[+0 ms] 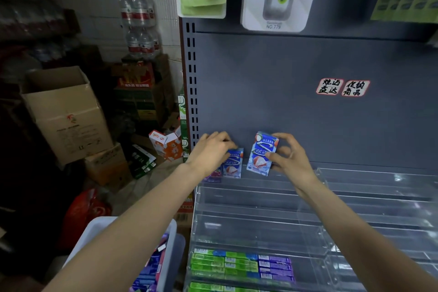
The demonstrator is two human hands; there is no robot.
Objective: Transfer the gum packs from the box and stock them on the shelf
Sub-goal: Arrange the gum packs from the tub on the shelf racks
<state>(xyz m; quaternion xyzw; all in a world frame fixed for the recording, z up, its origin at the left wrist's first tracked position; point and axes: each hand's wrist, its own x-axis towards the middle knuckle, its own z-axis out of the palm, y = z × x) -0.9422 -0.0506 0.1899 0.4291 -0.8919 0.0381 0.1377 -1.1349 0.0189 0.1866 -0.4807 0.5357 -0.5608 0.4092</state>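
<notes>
The step in hand is the placing itself: both hands are at the back row of the clear shelf rack (355, 199), against the grey back panel (308, 102).

The right hand (288, 157) pinches one blue gum pack (260, 153) between thumb and curled fingers. The pack is upright, a little tilted, and its bottom edge seems to be at the back row or just above it; I cannot tell if it already rests there.

The left hand (211, 149) is just beside, to the left. Its fingers are curled over the top of a second blue pack (233, 163) that stands in the same row. A purple pack (213, 174) shows partly under this hand, but it is mostly hidden.

The white box (104, 230) with the remaining packs is low and to the left, under the left forearm. Near the front of the rack, below both wrists, green and purple packs (241, 265) already lie in rows.

I judge the task is far from finished, because most rows are bare. The next move probably calls for setting the right pack straight beside the left one, then letting go gently so neither falls, and reaching back down to the box.
</notes>
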